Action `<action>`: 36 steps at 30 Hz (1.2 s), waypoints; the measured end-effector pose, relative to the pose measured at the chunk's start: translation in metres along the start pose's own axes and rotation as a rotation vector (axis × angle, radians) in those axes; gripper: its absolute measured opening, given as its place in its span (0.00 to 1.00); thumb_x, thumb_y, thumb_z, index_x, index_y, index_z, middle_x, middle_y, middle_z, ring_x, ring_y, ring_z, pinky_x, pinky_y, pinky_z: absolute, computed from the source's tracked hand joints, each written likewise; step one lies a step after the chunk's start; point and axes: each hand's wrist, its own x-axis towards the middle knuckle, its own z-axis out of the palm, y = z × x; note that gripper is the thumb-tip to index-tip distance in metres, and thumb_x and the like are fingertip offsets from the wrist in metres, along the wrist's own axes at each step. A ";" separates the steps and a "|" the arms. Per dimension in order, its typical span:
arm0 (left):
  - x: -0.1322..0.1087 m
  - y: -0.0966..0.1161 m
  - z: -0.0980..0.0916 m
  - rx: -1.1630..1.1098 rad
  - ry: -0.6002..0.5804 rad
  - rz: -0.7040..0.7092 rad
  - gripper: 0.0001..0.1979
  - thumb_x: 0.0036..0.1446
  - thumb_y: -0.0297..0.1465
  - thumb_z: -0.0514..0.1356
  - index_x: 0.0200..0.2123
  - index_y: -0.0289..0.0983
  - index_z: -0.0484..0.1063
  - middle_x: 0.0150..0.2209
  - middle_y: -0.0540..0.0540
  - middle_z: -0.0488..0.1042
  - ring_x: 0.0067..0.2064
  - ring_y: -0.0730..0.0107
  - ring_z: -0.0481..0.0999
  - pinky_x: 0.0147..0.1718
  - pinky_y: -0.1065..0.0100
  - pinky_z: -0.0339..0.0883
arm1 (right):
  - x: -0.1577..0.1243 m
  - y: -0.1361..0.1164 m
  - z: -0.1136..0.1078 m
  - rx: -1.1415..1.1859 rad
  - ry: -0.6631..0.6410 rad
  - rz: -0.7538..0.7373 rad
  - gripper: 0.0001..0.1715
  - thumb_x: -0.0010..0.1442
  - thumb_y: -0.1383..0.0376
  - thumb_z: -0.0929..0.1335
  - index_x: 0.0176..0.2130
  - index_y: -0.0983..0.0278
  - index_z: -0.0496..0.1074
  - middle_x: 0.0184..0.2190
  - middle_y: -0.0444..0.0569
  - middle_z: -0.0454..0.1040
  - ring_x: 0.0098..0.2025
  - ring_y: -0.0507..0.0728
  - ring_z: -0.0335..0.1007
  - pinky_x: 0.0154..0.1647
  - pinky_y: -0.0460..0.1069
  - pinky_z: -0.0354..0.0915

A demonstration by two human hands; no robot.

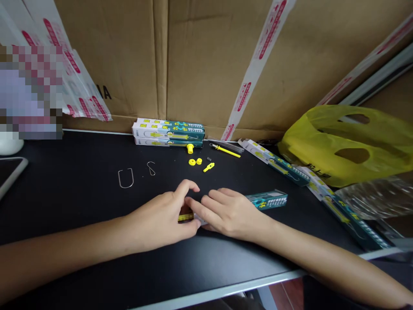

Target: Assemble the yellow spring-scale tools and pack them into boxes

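Near the middle of the black table, my right hand [227, 214] is closed on a slim green and white box [269, 199], whose right end sticks out beyond the knuckles. A yellow ridged piece [185, 217] shows at the box's left end, between the two hands. My left hand [171, 211] curves around this piece, its thumb and fingers apart; whether its lower fingertips touch the box is hidden. Behind the hands lie a yellow cap [190, 149], two small yellow rings [192, 162], a spring [209, 159], a yellow clip [208, 167] and a yellow rod [226, 150].
A bent wire frame [125, 178] and a wire hook [150, 168] lie to the left. Stacked boxes [167, 131] stand against the cardboard [200, 64]. More boxes [274, 161], a yellow bag [338, 146] and clear plastic [380, 197] are at the right.
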 end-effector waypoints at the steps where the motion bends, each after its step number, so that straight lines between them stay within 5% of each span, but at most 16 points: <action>1: 0.000 0.000 -0.003 -0.007 0.020 0.009 0.21 0.56 0.34 0.58 0.52 0.42 0.56 0.28 0.54 0.73 0.29 0.70 0.73 0.29 0.70 0.63 | -0.001 0.003 0.000 0.007 -0.010 0.015 0.17 0.66 0.61 0.61 0.49 0.70 0.68 0.27 0.47 0.71 0.27 0.54 0.63 0.26 0.51 0.52; 8: 0.022 -0.017 -0.034 -0.390 0.165 0.042 0.12 0.60 0.38 0.56 0.43 0.39 0.61 0.25 0.53 0.74 0.27 0.72 0.74 0.29 0.70 0.67 | -0.018 0.057 -0.003 0.198 -0.050 0.235 0.18 0.64 0.57 0.64 0.47 0.68 0.67 0.33 0.50 0.75 0.32 0.55 0.69 0.31 0.48 0.60; 12: 0.026 -0.021 -0.036 -0.384 0.193 0.023 0.12 0.59 0.39 0.58 0.42 0.37 0.65 0.21 0.58 0.65 0.21 0.78 0.67 0.23 0.72 0.64 | -0.025 0.070 0.000 0.236 -0.074 0.277 0.19 0.63 0.56 0.65 0.48 0.67 0.67 0.35 0.51 0.76 0.33 0.56 0.72 0.32 0.48 0.62; 16: 0.018 -0.014 -0.032 -0.100 0.313 0.041 0.13 0.58 0.39 0.59 0.43 0.38 0.71 0.23 0.56 0.63 0.22 0.79 0.63 0.22 0.74 0.58 | -0.023 0.062 0.001 0.254 -0.093 0.273 0.21 0.63 0.55 0.64 0.51 0.66 0.66 0.36 0.51 0.76 0.34 0.56 0.73 0.33 0.48 0.63; 26: 0.005 -0.005 -0.019 0.420 0.285 0.254 0.12 0.62 0.37 0.56 0.43 0.38 0.75 0.25 0.52 0.71 0.25 0.74 0.67 0.26 0.72 0.58 | -0.011 0.027 0.000 0.257 -0.084 0.236 0.36 0.65 0.53 0.62 0.64 0.71 0.53 0.36 0.53 0.74 0.35 0.58 0.71 0.35 0.51 0.67; 36: 0.013 -0.015 -0.020 0.397 0.173 0.130 0.11 0.59 0.36 0.57 0.43 0.39 0.74 0.19 0.57 0.61 0.21 0.76 0.60 0.24 0.73 0.53 | -0.010 0.024 0.013 0.339 -0.095 0.347 0.36 0.60 0.44 0.63 0.53 0.70 0.63 0.36 0.56 0.77 0.34 0.58 0.74 0.32 0.49 0.66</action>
